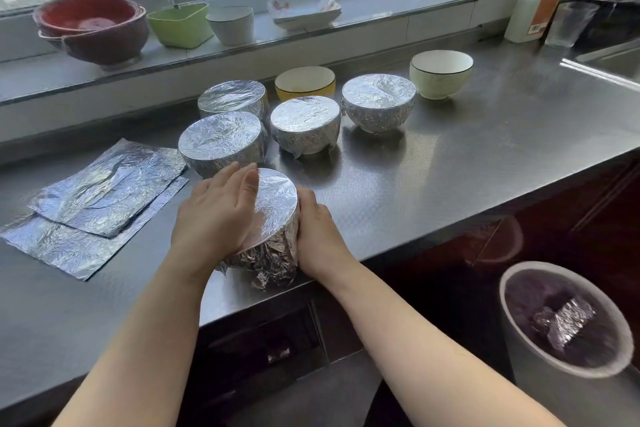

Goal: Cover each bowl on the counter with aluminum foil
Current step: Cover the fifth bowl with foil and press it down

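Note:
A foil-wrapped bowl stands at the counter's front edge between my hands. My left hand lies flat over its left top and side, fingers straight. My right hand presses against its right wall, fingers wrapped around the far side. Behind it stand several more foil-covered bowls. A yellow bowl and a cream bowl stand uncovered at the back. Loose foil sheets lie flat on the left of the counter.
The steel counter runs right toward a sink. On the windowsill sit red bowls, a green tub, a white cup and a square dish. A bin with crumpled foil stands on the floor, lower right.

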